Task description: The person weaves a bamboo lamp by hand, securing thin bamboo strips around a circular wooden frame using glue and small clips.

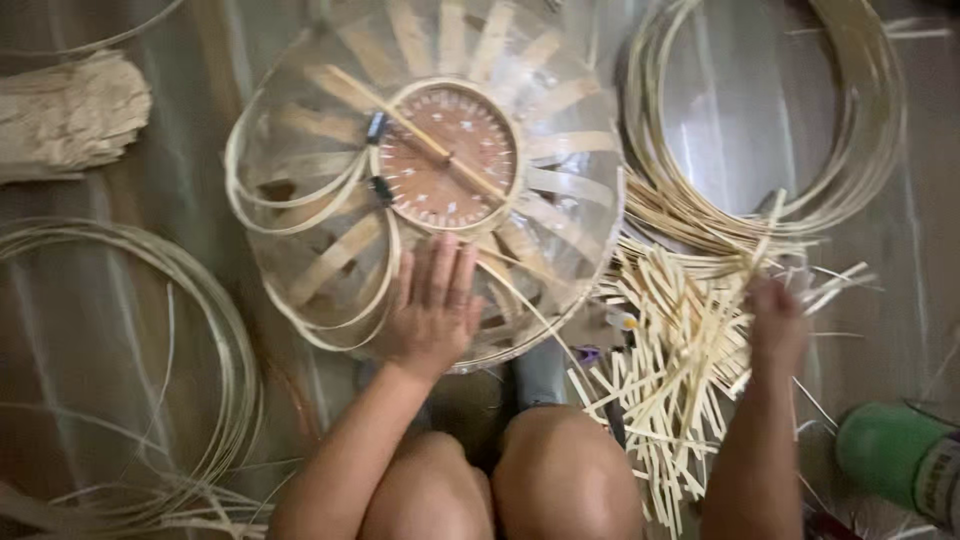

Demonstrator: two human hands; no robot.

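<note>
- At the bottom centre of the frame the person's bare knees (520,480) were drawn up close together, so the work sat just beyond them within easy reach of both arms.
- The left hand (432,305) lay flat on the near slope of the half-woven bamboo basket (330,190), fingers extended and held nearly together; it seemed placed there to steady the dome-shaped frame.
- The right hand (778,322), at right of centre, reached into a loose pile of short bamboo strips (670,380); motion blur hid the fingers, so I could not tell whether they pinched a strip or lay open.
- That pile was spread just beside the right knee, apparently kept on the side of the hand that picked from it.
- A green cylindrical container (900,455) lay at the lower right edge, near the strips.
- The basket occupied the upper centre, upside down, its wide slats fanning out from a round brown base disc (447,155) crossed by a thin stick.
- Coils of thin bamboo splints lay at the upper right (860,150) and at the left (200,330).
- A pale fibrous bundle (65,120) rested at the upper left, well apart from both hands.
</note>
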